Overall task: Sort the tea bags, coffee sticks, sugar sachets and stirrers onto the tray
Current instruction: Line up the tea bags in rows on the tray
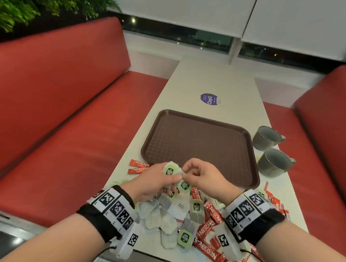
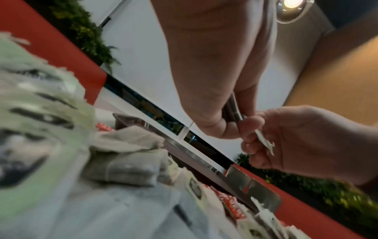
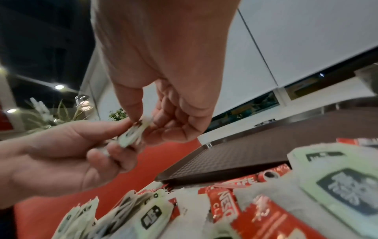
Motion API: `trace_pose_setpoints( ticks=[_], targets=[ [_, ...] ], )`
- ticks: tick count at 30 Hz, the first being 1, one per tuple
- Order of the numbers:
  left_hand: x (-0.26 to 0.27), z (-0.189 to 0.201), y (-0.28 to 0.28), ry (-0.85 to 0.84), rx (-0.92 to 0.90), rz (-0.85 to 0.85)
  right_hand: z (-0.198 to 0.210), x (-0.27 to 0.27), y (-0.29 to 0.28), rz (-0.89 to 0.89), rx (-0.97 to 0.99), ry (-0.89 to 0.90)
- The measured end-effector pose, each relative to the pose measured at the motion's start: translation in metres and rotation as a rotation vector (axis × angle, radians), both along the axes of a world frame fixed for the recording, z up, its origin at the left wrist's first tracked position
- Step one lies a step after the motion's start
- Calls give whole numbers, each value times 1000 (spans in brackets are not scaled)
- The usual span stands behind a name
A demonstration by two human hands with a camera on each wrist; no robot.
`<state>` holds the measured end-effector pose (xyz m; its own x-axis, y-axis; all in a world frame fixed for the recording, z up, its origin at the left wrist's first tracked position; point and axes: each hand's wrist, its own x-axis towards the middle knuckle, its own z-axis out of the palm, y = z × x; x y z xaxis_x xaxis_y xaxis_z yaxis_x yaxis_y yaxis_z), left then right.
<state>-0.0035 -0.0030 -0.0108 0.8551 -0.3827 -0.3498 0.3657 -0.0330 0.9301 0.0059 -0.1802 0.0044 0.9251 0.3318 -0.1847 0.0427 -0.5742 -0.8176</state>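
Just above the near rim of the bare brown tray [image 1: 197, 140], my left hand [image 1: 173, 177] grips a small bunch of tea bags [image 1: 170, 170] with green tags. My right hand [image 1: 186, 169] meets it from the right and pinches the edge of the top tea bag [image 3: 131, 135] between thumb and forefinger. The left wrist view shows the same pinch, with the tea bag's white edge [image 2: 263, 140] sticking out of my right hand [image 2: 251, 129]. Below both hands lies a mixed pile [image 1: 183, 217] of tea bags, red coffee sticks [image 1: 209, 229] and a white sugar sachet [image 1: 180, 206]. No stirrers show.
Two red coffee sticks [image 1: 139, 166] lie apart at the tray's near left corner. Two grey mugs [image 1: 268, 137] [image 1: 275, 162] stand right of the tray. A purple sticker [image 1: 209, 99] marks the white table beyond. Red benches [image 1: 68, 125] flank the narrow table.
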Motion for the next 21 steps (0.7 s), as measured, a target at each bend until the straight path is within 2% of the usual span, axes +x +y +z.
trace_pose_setpoints(
  ticks=[3,5,7,11,13,15,18,21],
  targets=[
    [7,-3,-1,69,-183,153,2,0,-1,-136,215,144],
    [8,-5,-2,88,-215,153,6,0,0,-180,327,187],
    [6,-4,-2,133,-249,124,14,1,0,-168,360,172],
    [7,-2,3,323,-318,81,39,1,-7,61,258,216],
    [7,-4,4,375,-290,-61,45,0,-6,212,131,270],
    [3,-6,4,381,-266,-222,43,-3,0,306,-62,229],
    [-4,-8,5,331,-260,-291,28,-6,10,249,-248,79],
    [-7,-14,11,344,-283,-219,15,-12,9,95,-215,-20]
  ],
)
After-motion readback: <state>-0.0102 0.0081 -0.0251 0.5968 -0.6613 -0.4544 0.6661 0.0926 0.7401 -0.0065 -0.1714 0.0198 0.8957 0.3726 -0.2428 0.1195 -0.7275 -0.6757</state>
